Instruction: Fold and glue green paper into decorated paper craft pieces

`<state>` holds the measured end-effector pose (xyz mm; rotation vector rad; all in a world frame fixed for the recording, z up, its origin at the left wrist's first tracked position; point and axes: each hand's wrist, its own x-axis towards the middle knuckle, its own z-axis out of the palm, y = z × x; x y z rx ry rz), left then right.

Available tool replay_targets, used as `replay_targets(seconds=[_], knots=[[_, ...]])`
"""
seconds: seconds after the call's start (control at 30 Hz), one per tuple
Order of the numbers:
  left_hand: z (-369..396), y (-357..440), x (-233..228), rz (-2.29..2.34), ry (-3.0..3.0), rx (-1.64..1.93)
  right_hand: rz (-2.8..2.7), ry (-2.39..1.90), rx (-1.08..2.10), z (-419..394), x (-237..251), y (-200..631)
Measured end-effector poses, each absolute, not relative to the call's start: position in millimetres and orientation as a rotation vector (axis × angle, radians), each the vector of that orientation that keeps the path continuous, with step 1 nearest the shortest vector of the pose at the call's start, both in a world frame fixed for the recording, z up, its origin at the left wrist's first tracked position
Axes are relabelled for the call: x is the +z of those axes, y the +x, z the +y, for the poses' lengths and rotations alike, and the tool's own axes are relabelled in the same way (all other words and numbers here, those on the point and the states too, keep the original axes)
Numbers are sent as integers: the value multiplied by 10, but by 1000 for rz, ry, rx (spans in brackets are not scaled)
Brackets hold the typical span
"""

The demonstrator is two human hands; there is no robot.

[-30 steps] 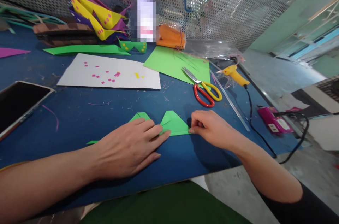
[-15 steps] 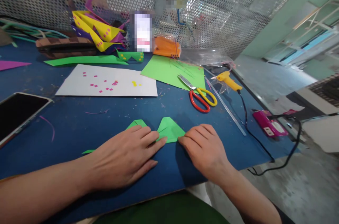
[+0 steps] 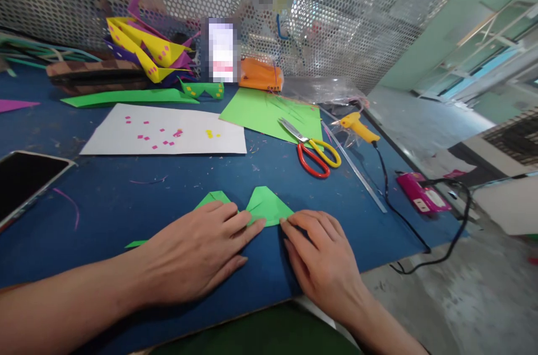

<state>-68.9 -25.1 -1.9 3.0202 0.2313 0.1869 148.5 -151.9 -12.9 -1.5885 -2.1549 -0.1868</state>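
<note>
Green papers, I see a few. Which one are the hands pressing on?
The small folded green paper at the near table edge, under the fingertips of the left hand and right hand. The flat green sheet under the scissors lies untouched.

- Left hand: bare, no ring, glove or watch; forearm uncovered.
- Right hand: bare too, forearm sleeveless.
- Dark green garment at the lap.

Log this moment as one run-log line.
left hand: flat on folded green paper | right hand: fingertips at its edge | scissors: behind
</note>
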Motion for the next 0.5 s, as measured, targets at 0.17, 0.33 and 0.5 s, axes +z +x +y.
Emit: replay_targets(seconds=[0.17,0.33,0.5], knots=[[-255,-692,-10,264,2988,221,-2247,-1531,-162,-1522,-100,1357],[-302,-728,-25,299,2915,242,-2178,-1582,-267,-1500,-150,1203],[-319,-739,-13,357,2913,231,-2041,-1722,-326,-1529,-200,1163]])
